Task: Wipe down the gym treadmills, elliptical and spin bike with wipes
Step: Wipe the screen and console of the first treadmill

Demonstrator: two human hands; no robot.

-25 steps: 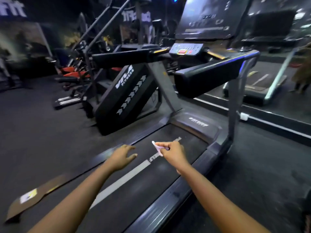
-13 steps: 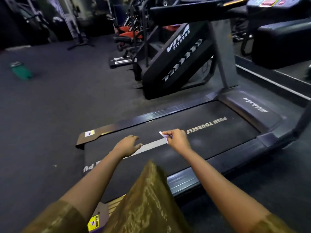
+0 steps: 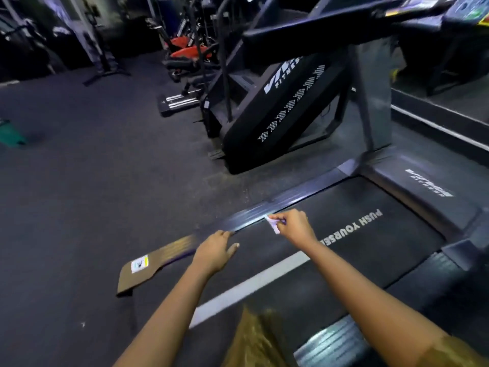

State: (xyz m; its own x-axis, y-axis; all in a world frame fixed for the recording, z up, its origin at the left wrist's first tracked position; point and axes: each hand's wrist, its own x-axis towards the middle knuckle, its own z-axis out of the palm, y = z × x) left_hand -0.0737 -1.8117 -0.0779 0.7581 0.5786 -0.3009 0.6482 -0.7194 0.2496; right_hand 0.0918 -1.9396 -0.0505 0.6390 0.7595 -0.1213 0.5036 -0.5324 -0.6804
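A treadmill lies below me, its black belt printed with white letters and a white stripe. My right hand pinches a small white wipe over the belt, close to the left side rail. My left hand hovers with relaxed fingers just above the belt's left edge, holding nothing. The treadmill's upright post and padded handrail rise at the right.
A black stair-climber machine stands just left of the treadmill. Red-seated bikes and other machines line the back. A green container sits on the dark floor at far left. A mirror base runs along the right.
The view has swung right and closer to the belt. Both hands have shifted toward the treadmill's left rail, the right one still pinching the wipe.
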